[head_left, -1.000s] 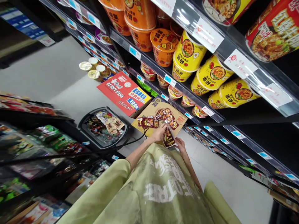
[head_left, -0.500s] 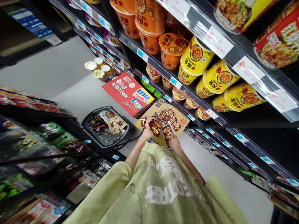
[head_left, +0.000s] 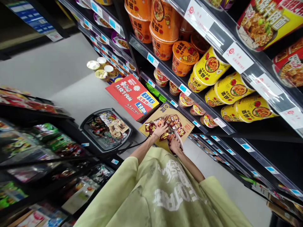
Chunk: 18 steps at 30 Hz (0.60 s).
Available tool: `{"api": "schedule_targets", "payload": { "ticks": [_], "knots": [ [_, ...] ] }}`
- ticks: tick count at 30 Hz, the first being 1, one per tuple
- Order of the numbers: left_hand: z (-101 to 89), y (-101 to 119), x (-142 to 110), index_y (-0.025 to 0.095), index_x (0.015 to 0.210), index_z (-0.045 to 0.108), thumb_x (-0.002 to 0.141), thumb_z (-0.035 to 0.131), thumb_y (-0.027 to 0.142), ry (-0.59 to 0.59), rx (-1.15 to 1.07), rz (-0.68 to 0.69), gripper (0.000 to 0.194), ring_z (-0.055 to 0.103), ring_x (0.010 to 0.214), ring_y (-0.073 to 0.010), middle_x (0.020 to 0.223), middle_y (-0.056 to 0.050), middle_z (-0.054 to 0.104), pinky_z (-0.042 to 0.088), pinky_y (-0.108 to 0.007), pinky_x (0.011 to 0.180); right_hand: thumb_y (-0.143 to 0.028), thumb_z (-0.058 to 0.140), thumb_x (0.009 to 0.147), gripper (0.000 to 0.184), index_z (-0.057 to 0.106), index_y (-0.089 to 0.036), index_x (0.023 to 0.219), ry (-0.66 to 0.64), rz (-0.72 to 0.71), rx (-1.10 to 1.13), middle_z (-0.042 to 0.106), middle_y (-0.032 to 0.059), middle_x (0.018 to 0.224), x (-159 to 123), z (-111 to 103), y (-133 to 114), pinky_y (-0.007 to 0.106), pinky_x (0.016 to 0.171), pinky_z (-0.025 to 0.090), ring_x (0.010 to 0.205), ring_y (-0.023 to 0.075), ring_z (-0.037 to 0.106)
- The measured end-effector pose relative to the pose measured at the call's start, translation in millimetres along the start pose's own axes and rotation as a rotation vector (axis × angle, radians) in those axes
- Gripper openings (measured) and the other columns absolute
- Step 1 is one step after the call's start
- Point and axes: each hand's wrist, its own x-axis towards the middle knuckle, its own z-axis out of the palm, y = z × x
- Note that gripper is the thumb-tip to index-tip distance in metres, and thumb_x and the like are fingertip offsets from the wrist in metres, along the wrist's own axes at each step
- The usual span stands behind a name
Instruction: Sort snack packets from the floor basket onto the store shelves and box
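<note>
A flat tan cardboard box (head_left: 187, 125) lies just in front of me, its top showing a cluster of dark red food packets. I cannot tell which of those are printed and which lie loose. My left hand (head_left: 161, 129) rests over the cluster with its fingers spread, beside a dark red packet (head_left: 163, 137). Close to the box's near edge, my right hand (head_left: 175, 144) grips a food packet (head_left: 171, 136) with a pale edge. Part of that packet is hidden by the fingers.
Left of the tan box lies a red noodle carton (head_left: 131, 97). A dark shopping basket (head_left: 86, 134) holding several packets stands on the floor. Shelves of noodle cups (head_left: 209, 66) rise on the right. Beyond the carton are several cups (head_left: 101, 74); packaged snacks (head_left: 63, 138) fill the left shelves.
My left hand has let go of a dark red packet and moved right and spread over the cluster. My right hand has shifted slightly, still gripping its packet. The view has tilted a little.
</note>
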Motion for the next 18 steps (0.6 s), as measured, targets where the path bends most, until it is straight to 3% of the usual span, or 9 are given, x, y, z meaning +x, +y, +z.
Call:
{"api": "schedule_targets", "payload": {
  "ticks": [3,9,13,18],
  "knots": [
    [14.0,-4,17,0.032,0.133,0.068,0.093,0.045,0.001,-0.056,-0.023,0.025,0.056,0.023,0.162,-0.0427,0.158,-0.014,0.051,0.024,-0.091,0.114,-0.008,0.083,0.067,0.116,0.024,-0.018,0.167,-0.062,0.041,-0.086,0.040,0.0281,0.154,5,-2,0,0.052,0.103,0.049,0.135,0.0442,0.048],
    [26.2,-22,37,0.039,0.125,0.072,0.091,0.055,0.008,-0.096,-0.086,0.109,0.048,0.024,0.162,-0.0375,0.152,-0.007,0.057,0.022,-0.086,0.119,-0.005,0.088,0.059,0.127,0.024,-0.027,0.166,-0.133,0.094,-0.109,0.032,0.0248,0.159,13,-3,-5,0.058,0.104,0.048,0.137,0.0451,0.046],
    [28.6,-32,45,0.039,0.117,0.074,0.086,0.058,0.004,-0.125,-0.115,0.150,0.050,0.028,0.160,-0.0338,0.150,-0.003,0.060,0.016,-0.083,0.123,-0.005,0.089,0.059,0.124,0.029,-0.033,0.164,-0.144,0.087,-0.129,0.029,0.0215,0.161,17,0,-5,0.059,0.103,0.048,0.138,0.0447,0.043],
    [28.0,-37,54,0.038,0.114,0.074,0.082,0.059,0.003,-0.152,-0.127,0.159,0.050,0.032,0.158,-0.0305,0.149,-0.001,0.063,0.013,-0.080,0.126,-0.004,0.085,0.062,0.111,0.036,-0.030,0.158,-0.128,0.075,-0.180,0.034,0.0213,0.157,19,4,-6,0.057,0.099,0.051,0.136,0.0438,0.043]
  ]
}}
